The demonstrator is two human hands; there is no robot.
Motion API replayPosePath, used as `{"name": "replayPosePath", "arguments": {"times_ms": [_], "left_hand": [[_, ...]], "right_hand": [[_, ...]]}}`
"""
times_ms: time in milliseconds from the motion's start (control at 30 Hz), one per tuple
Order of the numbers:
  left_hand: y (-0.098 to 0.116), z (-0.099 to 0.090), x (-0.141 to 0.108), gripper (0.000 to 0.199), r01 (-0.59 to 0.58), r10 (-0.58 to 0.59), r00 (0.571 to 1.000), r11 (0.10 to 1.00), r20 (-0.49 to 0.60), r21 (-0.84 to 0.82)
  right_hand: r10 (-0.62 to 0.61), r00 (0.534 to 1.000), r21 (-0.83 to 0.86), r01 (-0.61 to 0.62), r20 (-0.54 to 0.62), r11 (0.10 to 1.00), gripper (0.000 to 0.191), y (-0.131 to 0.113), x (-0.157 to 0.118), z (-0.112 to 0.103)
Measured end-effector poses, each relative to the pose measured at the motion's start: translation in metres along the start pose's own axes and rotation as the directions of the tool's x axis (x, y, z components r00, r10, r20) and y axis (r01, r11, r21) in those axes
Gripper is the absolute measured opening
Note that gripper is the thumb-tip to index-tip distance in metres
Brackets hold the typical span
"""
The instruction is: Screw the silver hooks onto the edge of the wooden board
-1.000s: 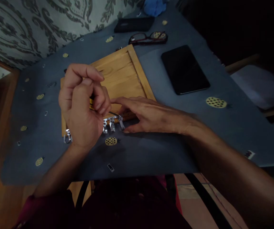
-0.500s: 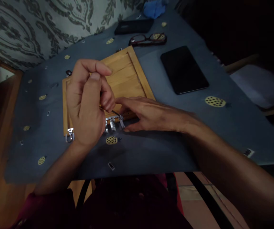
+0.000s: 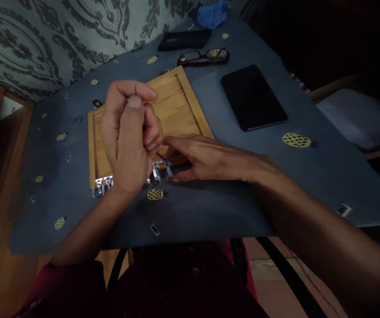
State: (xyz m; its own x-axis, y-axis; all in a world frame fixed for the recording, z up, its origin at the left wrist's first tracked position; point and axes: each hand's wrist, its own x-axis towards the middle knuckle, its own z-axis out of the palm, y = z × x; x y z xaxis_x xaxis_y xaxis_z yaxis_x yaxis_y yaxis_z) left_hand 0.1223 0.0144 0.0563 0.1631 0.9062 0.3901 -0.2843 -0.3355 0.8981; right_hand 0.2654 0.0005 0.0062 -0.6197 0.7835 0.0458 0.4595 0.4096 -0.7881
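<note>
A wooden framed board (image 3: 195, 101) lies on the table, with a metal hook rail (image 3: 158, 167) bearing several silver hooks along its near edge. My left hand (image 3: 132, 137) is closed in a fist above the board, thumb pressed over the curled fingers. From beneath it a thin dark tool shaft (image 3: 161, 157) slants down to a screw at the rail's right end; its handle is hidden in the fist. My right hand (image 3: 203, 157) grips the board's near edge by the rightmost hook, fingers on top and thumb lower beside the hook. The left hand covers the rail's middle.
Beyond the board lie eyeglasses (image 3: 203, 56), a black phone case (image 3: 185, 39) and a blue cloth (image 3: 213, 15). A black tablet (image 3: 253, 98) rests to the right. The table (image 3: 210, 212) has a blue cloth with pineapple prints, and a patterned curtain (image 3: 77, 31) hangs behind it.
My left fist has shifted slightly to the right and turned a little, uncovering more hooks at the rail's left end. The right hand stays at the board's edge.
</note>
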Motion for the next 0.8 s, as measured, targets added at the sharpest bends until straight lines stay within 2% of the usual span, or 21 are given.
{"name": "replayPosePath", "arguments": {"times_ms": [267,533,600,667,800], "left_hand": [[0.000,-0.001,0.012,0.019,0.102,-0.099,0.973,0.995,0.208,-0.005],[-0.001,-0.006,0.014,0.022,0.111,-0.089,0.968,0.990,0.236,-0.082],[0.000,-0.009,0.010,0.020,0.068,-0.052,0.977,0.995,0.209,-0.073],[0.001,-0.011,0.006,0.021,0.027,-0.022,0.987,0.999,0.160,-0.025],[0.006,-0.006,0.002,0.019,0.064,-0.067,0.996,0.997,0.056,0.049]], "right_hand": [[0.018,1.000,-0.043,-0.018,-0.018,0.999,0.048,-0.001,0.000,-0.002],[0.001,1.000,-0.038,-0.002,-0.022,0.999,0.044,0.000,0.001,-0.001],[0.006,1.000,-0.002,-0.007,-0.013,1.000,0.045,0.001,0.001,-0.001],[0.009,1.000,0.022,-0.008,-0.005,1.000,0.054,0.001,0.000,-0.001],[0.001,1.000,0.028,0.000,-0.006,1.000,0.072,0.003,0.000,0.001]]}}
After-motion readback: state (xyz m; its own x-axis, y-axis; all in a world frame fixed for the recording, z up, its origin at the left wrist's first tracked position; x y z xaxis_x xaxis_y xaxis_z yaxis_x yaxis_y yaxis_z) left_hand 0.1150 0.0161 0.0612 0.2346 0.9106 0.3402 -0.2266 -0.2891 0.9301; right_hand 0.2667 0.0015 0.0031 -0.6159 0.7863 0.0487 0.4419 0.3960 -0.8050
